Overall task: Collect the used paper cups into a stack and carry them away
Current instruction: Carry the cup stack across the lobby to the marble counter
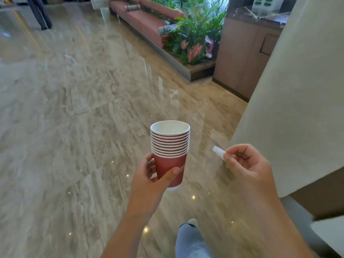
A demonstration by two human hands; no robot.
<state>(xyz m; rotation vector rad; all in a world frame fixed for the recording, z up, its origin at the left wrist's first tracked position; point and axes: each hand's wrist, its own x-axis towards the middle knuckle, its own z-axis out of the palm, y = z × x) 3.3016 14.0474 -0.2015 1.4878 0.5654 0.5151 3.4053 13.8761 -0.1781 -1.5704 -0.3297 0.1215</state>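
the left hand (147, 176) grips a stack (170, 146) of red paper cups, held upright in the air at the lower middle of the view, above the floor (74, 108). the thumb lies across the front of the bottom cup, just beside its white lettering, and the fingers curl round the far left side. the white rims sit nested close one over another, and the top cup shows a white inside. the right hand (247, 164) hangs just right of the stack, apart from it. its fingers are curled in, and it pinches a small white scrap (219, 152) of paper or tissue between thumb and forefinger, the scrap's end pointing toward the cups. below the hands shows a leg (189, 243) in pale jeans, with a light shoe (192, 221) at its tip. the floor is glossy beige marble with small points of reflected light. a pale wall (297, 90) fills the right side, with a tan cabinet (242, 58) beyond it. further back stand green and pink plants (193, 36) in a low bed, next to a long red bench (147, 21) with striped roll cushions (132, 7). at the top left stands a person (41, 13) in dark trousers, well apart.
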